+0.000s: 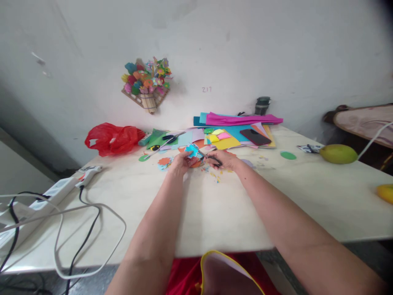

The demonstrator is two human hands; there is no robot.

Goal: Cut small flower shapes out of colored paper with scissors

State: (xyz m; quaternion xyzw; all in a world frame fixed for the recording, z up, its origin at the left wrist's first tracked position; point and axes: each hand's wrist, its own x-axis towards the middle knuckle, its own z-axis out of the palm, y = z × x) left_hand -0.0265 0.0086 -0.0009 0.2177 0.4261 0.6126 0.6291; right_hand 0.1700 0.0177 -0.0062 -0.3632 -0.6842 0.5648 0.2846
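My left hand [181,161] is closed on a piece of blue paper [193,150], held up just above the table. Dark-handled scissors [215,159] are in my right hand [224,158], their blades pointing left at the blue paper. Whether the blades touch the paper I cannot tell. Orange paper lies under and between the hands. Left of my left hand is a small pile of cut flower shapes [165,162], orange on top. Tiny paper scraps [217,178] are scattered on the table below the scissors.
Behind the hands lie coloured sheets [227,144], a phone [255,137], magenta rolled paper [242,119] and a second pair of scissors [173,137]. A red plastic bag [113,139] and power strip [58,190] with cables stand left. A mango [338,153] lies right.
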